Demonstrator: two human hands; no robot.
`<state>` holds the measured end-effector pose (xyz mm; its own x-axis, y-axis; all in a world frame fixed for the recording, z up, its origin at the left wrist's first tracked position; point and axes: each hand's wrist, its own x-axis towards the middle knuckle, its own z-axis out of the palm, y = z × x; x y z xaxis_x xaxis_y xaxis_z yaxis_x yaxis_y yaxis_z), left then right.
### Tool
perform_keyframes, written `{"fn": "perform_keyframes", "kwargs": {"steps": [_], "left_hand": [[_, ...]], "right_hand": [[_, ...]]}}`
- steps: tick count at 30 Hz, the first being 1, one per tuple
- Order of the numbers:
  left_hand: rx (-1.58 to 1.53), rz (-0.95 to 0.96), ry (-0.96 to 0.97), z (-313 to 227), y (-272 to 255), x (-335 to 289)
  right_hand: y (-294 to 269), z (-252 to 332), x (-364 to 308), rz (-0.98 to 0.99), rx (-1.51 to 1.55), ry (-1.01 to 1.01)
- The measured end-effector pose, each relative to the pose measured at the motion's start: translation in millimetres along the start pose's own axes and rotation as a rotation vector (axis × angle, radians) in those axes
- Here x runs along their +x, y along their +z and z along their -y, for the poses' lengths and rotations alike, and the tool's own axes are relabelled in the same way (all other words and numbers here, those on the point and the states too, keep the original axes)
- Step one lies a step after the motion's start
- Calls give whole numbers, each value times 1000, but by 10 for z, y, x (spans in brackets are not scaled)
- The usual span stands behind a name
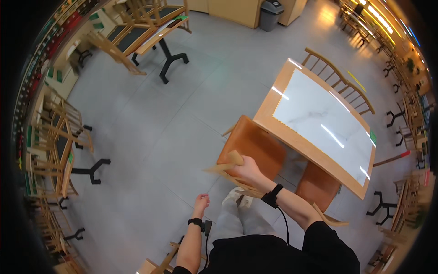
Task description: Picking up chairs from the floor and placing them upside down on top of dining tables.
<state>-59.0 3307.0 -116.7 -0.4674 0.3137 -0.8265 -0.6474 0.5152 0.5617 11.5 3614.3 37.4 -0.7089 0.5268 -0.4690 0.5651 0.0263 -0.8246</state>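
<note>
A wooden chair (254, 145) with an orange-brown padded seat stands at the near left corner of a table (276, 119), turned a little away from it. Wrapped round the top of its wooden backrest is my right hand (247, 170). My left hand (201, 203) hangs low beside my legs, fingers curled in, and nothing shows in it. The table has a light wood border and a white marbled top. Beside the gripped chair, a second chair (318, 186) with the same kind of seat is tucked partly under the table's near side.
Spindle-backed chairs (340, 81) line the table's far side. At upper left, chairs (130, 34) rest upside down on another table with a black forked foot (171, 61). More tables and stacked chairs (61, 148) run along the left. A grey bin (271, 16) stands at the back.
</note>
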Motion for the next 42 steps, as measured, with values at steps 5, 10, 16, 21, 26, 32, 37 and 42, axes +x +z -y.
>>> {"fn": "perform_keyframes", "kwargs": {"steps": [5, 10, 16, 21, 26, 32, 37, 42], "left_hand": [[-581, -6, -39, 462, -253, 132], [-985, -205, 247, -514, -977, 352], [-1593, -117, 486, -1957, -1514, -377], [-1410, 196, 720, -2505, -1171, -1144], [-1184, 525, 786, -3421, -426, -1903], [-796, 833, 930, -4129, 910, -2779], [-454, 1016, 986, -4196, 2055, -3168], [-64, 1152, 921, -3879, 2981, -3407]], "right_hand": [[-263, 463, -359, 124, 370, 40], [-637, 959, -1024, 198, 605, -55], [-957, 1062, -1537, 222, 604, -177], [-1332, 714, -1706, 34, 663, -211], [-1724, 75, -1874, -89, 907, -246], [-2001, -614, -2420, -240, 842, -259], [-1851, -1548, -2550, -501, 771, 79], [-1543, -2150, -2227, -548, 1128, 276]]}}
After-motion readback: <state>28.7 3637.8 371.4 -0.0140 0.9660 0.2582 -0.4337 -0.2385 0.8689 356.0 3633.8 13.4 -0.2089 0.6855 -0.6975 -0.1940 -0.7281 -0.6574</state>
